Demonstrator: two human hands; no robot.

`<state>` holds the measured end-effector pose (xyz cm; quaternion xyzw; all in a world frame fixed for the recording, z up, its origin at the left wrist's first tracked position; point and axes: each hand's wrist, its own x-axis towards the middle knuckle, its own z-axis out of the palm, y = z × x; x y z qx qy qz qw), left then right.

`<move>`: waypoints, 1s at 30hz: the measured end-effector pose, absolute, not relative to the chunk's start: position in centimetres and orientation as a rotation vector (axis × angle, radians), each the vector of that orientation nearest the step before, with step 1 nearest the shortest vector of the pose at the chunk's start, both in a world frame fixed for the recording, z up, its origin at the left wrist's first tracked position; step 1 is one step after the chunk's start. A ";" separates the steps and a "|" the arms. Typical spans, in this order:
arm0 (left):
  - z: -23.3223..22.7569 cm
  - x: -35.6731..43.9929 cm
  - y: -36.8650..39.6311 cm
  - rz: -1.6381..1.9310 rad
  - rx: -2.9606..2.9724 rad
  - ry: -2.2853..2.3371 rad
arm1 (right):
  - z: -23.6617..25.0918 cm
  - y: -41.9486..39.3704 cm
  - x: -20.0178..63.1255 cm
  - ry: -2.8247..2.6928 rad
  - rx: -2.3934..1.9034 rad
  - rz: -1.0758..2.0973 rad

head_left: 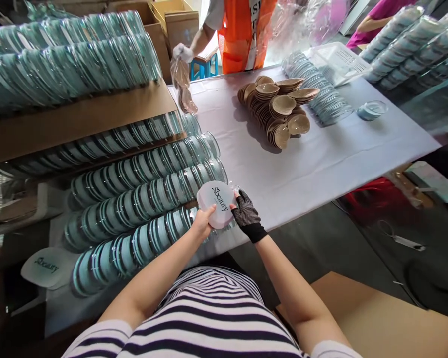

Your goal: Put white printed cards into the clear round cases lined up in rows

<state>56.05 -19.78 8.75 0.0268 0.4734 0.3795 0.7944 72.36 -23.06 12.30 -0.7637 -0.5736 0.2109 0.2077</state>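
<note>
Over the table's near edge I hold a round, pale, translucent container [216, 205] printed with "beauty" on its flat face. My left hand [202, 222], bare, grips its lower left side with the thumb on the face. Wearing a black fingerless glove, my right hand [247, 215] has its fingers closed on the opposite rim. A clear rounded edge shows just behind the container by the right hand; what it belongs to is mostly hidden. Left of my hands, long rows of similar round containers [149, 204] lie on their sides.
Nested brown scoop-shaped pieces [272, 107] and a row of clear round parts [319, 89] lie on the white table [224, 134]. A white basket [343, 59] stands behind. Across the table, a person in an orange vest [242, 35] holds a plastic-wrapped item [183, 79].
</note>
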 end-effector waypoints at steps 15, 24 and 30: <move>9.3 53.1 -15.7 0.853 -0.297 0.942 | 15.0 -33.6 71.4 -1.340 -2.323 0.179; 7.5 53.7 -16.1 0.727 -0.322 0.964 | 12.7 -32.2 65.2 -1.889 -2.682 0.797; 7.6 53.5 -16.1 0.739 -0.287 0.956 | 12.6 -28.2 65.0 -1.798 -2.860 1.022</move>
